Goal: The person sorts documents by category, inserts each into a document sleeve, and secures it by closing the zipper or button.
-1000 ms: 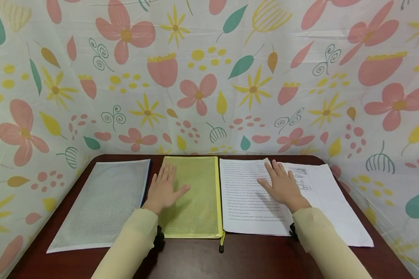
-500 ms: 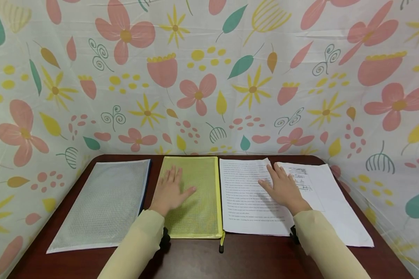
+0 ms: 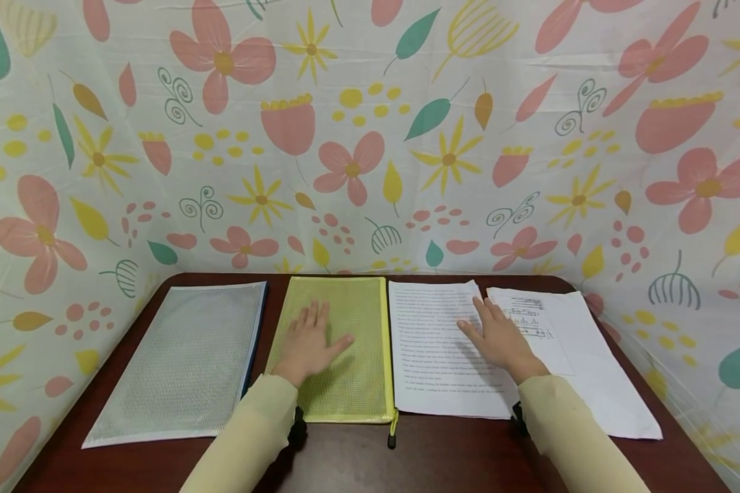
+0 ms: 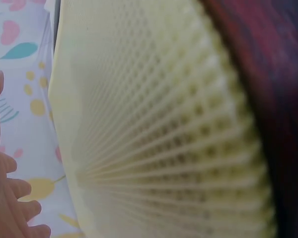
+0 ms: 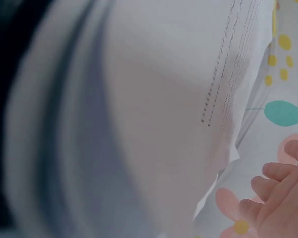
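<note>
My left hand [image 3: 310, 344] is held over the yellow mesh zipper pouch [image 3: 351, 383], fingers straight and thumb spread, holding nothing. The pouch lies flat, its zipper along the right edge and a black-tipped pull [image 3: 392, 438] at the near corner. My right hand [image 3: 498, 337], also with fingers extended, is over the stack of printed paper [image 3: 438, 349], near its right edge. Just right of that stack lies a second set of white sheets [image 3: 598, 370] with a printed diagram, partly covered by my right forearm. In the left wrist view the pouch's mesh [image 4: 154, 124] fills the middle, my fingers at the left edge.
At the left lies a white mesh pouch [image 3: 179, 363] with a dark blue right edge. Everything rests on a dark reddish-brown table [image 3: 345, 459]. A floral-printed curtain [image 3: 358, 137] encloses the back and both sides.
My left hand has moved right and slightly nearer across the yellow pouch. The right hand has shifted slightly nearer. The pouches and papers stay in place.
</note>
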`<state>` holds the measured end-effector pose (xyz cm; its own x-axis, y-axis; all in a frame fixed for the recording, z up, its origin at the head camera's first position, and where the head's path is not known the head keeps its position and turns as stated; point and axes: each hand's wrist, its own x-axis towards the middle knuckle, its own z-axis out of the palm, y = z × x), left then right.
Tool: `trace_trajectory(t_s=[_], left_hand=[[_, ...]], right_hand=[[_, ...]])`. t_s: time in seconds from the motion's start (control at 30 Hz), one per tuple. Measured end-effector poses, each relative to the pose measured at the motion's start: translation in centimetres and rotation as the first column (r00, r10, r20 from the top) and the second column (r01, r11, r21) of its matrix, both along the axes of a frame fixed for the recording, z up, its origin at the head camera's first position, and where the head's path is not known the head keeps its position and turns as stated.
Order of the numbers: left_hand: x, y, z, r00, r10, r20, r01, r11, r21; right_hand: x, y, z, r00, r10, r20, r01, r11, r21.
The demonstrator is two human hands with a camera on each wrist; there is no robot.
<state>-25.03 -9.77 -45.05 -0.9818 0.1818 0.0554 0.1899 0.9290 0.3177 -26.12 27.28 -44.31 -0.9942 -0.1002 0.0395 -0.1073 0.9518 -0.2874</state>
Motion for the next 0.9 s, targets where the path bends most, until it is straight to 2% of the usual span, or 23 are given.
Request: trace_trajectory(t_s=[0.27,0.6,0.9], left_hand=[[0.3,0.9,-0.2,1.0,0.006,0.011,-0.006,1.0,0.03],[0.4,2.0,-0.1,0.999,0.029,0.034,-0.031,0.998,0.058],[0.5,3.1,-0.5,0.998,0.055,0.036,-0.057,0.996,0.068]], right_hand=[[-0.1,0.0,-0.2,0.998,-0.036,0.042,0.038,0.999,-0.036],[-0.5,0.0,-0.1,0.987,-0.09,0.135,0.101,0.992,-0.074],[-1.0,0.3,-0.5,0.981,-0.113,0.156,0.127,0.989,-0.08]])
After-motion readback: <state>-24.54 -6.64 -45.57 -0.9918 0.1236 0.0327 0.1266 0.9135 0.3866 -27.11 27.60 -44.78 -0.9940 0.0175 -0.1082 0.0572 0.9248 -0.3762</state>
